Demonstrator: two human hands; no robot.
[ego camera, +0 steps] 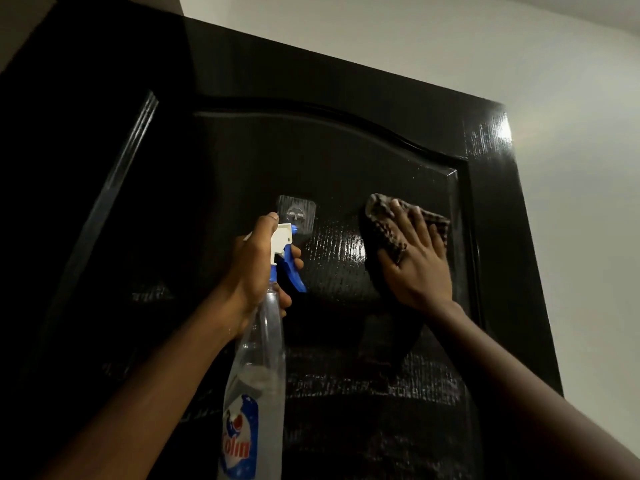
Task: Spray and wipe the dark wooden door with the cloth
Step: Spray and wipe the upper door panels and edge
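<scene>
The dark wooden door (311, 150) fills the view, glossy, with an arched raised panel. My left hand (254, 268) grips the neck of a clear spray bottle (258, 375) with a white and blue trigger head, its nozzle pointing at the door. My right hand (414, 263) lies flat with fingers spread, pressing a brown checked cloth (384, 220) against the right side of the panel. Wet streaks shine on the wood between the two hands.
A clear adhesive hook (296, 213) is stuck on the panel just above the bottle's nozzle. A white wall (571, 133) lies to the right of the door's edge and above it.
</scene>
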